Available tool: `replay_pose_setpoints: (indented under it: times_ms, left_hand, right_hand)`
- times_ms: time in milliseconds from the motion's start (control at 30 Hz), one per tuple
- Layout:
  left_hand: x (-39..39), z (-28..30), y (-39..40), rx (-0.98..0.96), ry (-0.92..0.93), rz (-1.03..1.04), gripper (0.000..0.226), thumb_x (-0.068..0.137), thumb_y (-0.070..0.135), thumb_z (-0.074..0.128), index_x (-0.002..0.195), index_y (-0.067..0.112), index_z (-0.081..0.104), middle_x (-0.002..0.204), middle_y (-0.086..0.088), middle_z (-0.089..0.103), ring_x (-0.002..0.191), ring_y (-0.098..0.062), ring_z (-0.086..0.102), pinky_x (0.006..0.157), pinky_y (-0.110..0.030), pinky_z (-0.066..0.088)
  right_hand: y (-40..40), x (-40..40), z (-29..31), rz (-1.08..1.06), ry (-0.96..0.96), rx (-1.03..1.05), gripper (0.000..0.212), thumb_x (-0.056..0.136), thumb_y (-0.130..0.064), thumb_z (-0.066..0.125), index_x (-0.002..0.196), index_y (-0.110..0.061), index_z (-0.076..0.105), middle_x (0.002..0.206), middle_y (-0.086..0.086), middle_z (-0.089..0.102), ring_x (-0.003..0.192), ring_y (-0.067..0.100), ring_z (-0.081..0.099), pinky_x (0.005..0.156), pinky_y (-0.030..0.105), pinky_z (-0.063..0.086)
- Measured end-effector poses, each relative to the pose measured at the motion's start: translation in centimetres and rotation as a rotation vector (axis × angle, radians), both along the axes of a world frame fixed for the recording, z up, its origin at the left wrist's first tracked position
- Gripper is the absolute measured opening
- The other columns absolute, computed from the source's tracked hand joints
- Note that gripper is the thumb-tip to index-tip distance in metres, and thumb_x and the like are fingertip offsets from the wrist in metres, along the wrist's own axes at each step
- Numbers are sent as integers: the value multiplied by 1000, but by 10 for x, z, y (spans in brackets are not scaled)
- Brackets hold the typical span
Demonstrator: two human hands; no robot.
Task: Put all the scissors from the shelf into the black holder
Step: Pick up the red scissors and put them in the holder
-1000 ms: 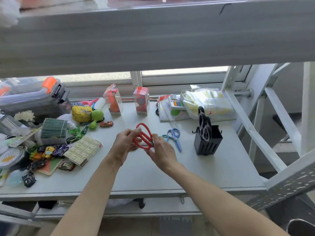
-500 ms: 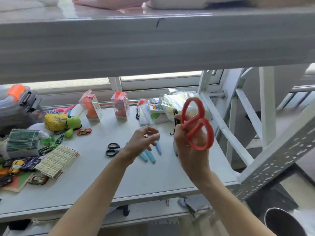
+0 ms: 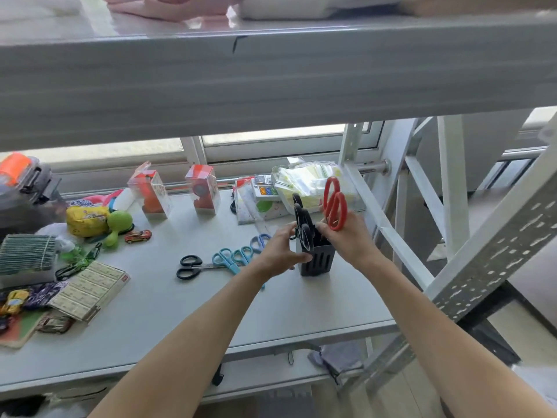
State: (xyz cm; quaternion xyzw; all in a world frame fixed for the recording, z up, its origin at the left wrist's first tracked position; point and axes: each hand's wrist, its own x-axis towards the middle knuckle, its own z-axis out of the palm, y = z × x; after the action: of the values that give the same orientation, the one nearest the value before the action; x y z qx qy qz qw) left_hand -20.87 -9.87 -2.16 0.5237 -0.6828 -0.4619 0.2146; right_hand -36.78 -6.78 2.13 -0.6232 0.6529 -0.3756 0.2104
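Observation:
The black holder (image 3: 319, 260) stands on the grey shelf (image 3: 180, 312) at the right, with black-handled scissors (image 3: 303, 218) standing in it. My right hand (image 3: 349, 239) grips red-handled scissors (image 3: 334, 203), handles up, blades down at the holder's right side behind my fingers. My left hand (image 3: 280, 251) clasps the holder's left side. On the shelf to the left lie black scissors (image 3: 188, 267), teal scissors (image 3: 227, 259) and blue scissors (image 3: 259, 241).
Clutter fills the shelf's left: a card box (image 3: 90, 289), toy cars (image 3: 138, 236), a green toy (image 3: 117, 223), a yellow pouch (image 3: 87, 220). Two clear boxes (image 3: 203, 193) and a plastic bag (image 3: 310, 184) stand at the back. An upper shelf (image 3: 271, 79) overhangs; frame struts (image 3: 388, 233) run right.
My right hand has lowered the red scissors from in the air down to the holder. My left hand has moved right and taken hold of the holder's side.

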Motion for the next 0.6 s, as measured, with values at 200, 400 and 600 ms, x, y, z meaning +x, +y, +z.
replay_pose_setpoints:
  times_ms: [200,400,600]
  left_hand:
    - [-1,-1,-5,-52,-34,-1,66,80,14,75,138,21,47,132,-5,54,98,-21,62,63,-26,60]
    - [1,-2,-6,-48,-42,-3,60,78,15,75,133,16,49,132,-7,53,101,-27,64,68,-32,62]
    - [2,0,-3,-46,-8,-4,63,79,16,77,134,16,48,127,-4,54,107,-27,62,75,-40,63]
  right_hand:
    - [-20,6,-1,136,299,183,16,81,-12,69,97,-10,67,84,4,68,80,23,62,67,27,43]
    - [-33,8,-1,174,413,377,12,76,-22,71,77,-12,64,72,3,60,66,20,56,48,23,34]
    - [-13,3,29,394,285,525,19,71,-18,76,84,-13,62,78,4,62,75,21,58,67,32,47]
